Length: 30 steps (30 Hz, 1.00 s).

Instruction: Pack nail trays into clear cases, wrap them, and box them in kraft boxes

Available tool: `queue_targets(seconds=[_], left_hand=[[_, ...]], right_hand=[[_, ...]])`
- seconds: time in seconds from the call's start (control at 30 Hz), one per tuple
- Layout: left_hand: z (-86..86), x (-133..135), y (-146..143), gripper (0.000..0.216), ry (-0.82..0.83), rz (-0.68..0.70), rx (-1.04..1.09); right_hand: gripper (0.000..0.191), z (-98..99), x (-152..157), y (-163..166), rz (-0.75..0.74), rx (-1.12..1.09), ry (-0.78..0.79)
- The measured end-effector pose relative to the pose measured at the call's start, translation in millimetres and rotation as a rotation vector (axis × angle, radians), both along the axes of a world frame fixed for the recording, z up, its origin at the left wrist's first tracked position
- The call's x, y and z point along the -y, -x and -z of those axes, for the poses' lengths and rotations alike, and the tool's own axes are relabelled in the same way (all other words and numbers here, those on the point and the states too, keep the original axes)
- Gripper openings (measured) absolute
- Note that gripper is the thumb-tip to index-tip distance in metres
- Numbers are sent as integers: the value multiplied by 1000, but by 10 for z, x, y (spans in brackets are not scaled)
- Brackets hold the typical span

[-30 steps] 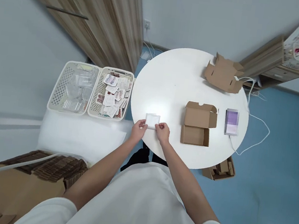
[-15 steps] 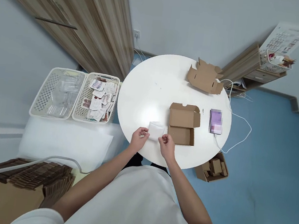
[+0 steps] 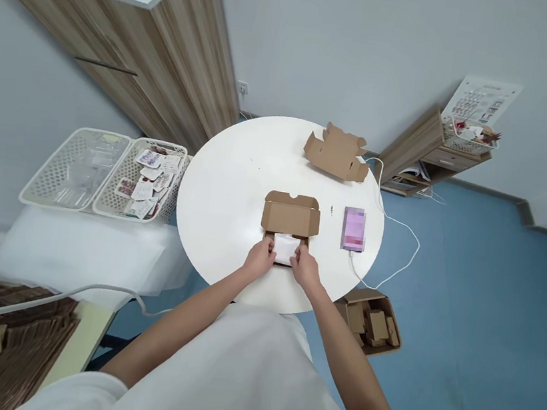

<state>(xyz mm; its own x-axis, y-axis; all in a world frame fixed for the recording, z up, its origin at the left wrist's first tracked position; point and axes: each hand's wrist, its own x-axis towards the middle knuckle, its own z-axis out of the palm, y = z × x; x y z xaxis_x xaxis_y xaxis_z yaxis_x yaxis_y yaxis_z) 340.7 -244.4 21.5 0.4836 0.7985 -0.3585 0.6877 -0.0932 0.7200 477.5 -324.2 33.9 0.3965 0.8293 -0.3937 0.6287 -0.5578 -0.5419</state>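
Note:
Between my two hands is a white foam-wrapped packet [image 3: 285, 249], sitting at the mouth of an open cardboard box [image 3: 290, 219]. My left hand [image 3: 260, 258] pinches the packet's left edge. On the opposite edge, the fingers of my right hand [image 3: 304, 266] are closed on it. The box's lid stands open on the far side, and the packet and my hands cover most of its tray. Whether the packet touches the box floor I cannot tell.
The round white table [image 3: 219, 191] also holds an unfolded cardboard box [image 3: 338, 153] and a phone [image 3: 353, 229] with a white cable. Two white baskets [image 3: 102, 206] stand at left, one with cards, one with clear containers. A carton of boxes [image 3: 373, 322] stands on the floor at right.
The white packet has gone from beside the open box to over its tray, with both hands still holding it. The view has shifted, so the table appears further left.

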Motion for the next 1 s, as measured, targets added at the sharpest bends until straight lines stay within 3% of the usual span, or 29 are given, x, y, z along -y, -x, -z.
queue_targets(seconds=[0.27,0.43,0.53,0.63,0.7,0.83,1.0], left_hand=[[35,117,-144,16,-144,177,-316],[-9,140,-50,20,-237,114,-165],[-35,-20,81,31,-273,-98,-26],[-67,-276,164,45,-124,-328,21],[-95,-433,160,52,12,-412,75],[-125,-571,48,48,189,-396,204],[-90,-535,-79,42,250,-315,338]], right_hand=[[25,170,-160,-38,-223,69,93],[25,127,14,-160,-242,31,-195],[24,100,78,-425,-94,-30,-349],[35,102,-9,-722,163,-135,-311],[46,111,-122,-849,298,-333,-254],[46,100,-315,-854,420,-680,-192],[42,49,-408,-676,366,-759,-244]])
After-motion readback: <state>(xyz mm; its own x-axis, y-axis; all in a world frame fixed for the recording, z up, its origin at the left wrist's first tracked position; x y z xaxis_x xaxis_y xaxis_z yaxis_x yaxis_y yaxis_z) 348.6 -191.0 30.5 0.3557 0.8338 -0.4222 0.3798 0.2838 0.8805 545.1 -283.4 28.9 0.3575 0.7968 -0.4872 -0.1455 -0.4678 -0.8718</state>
